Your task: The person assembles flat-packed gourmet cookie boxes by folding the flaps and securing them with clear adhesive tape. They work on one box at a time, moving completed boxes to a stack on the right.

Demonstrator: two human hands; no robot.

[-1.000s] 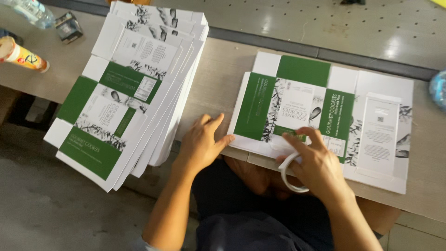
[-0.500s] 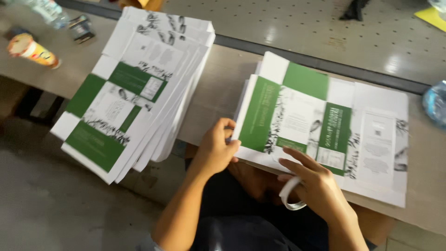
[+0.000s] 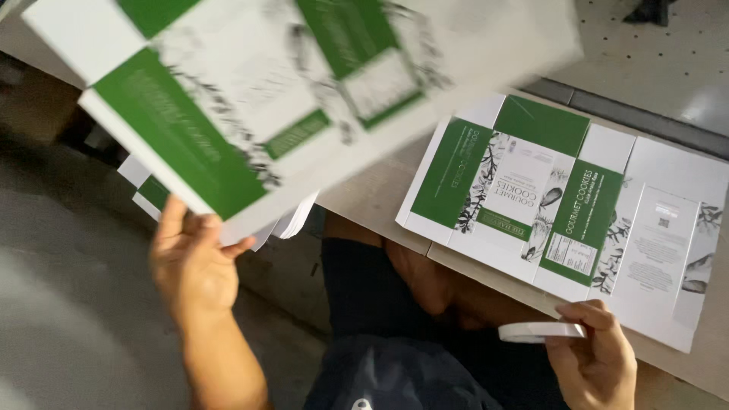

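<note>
Green-white carton sheet [image 3: 304, 99] lifted by left hand [image 3: 190, 262], blurred.
Right hand [image 3: 596, 357] grips tape roll [image 3: 541, 331]; next, lay sheet squarely on desk [image 3: 372, 199] stack [image 3: 562, 201].

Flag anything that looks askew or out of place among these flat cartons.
One flat carton sheet is off the table, tilted and blurred in the air, gripped at its lower edge by the left hand. The stack on the table overhangs the edge toward the right hand, which holds a white ring.

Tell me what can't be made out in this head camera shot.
- Raised green-and-white flat carton sheet: motion-blurred, cut by the top edge.
- Stack of sheets beneath it: mostly hidden by the raised sheet.
- White tape ring: seen edge-on, partly covered by the right hand.
- Left hand: fingertips hidden behind the sheet.
</note>
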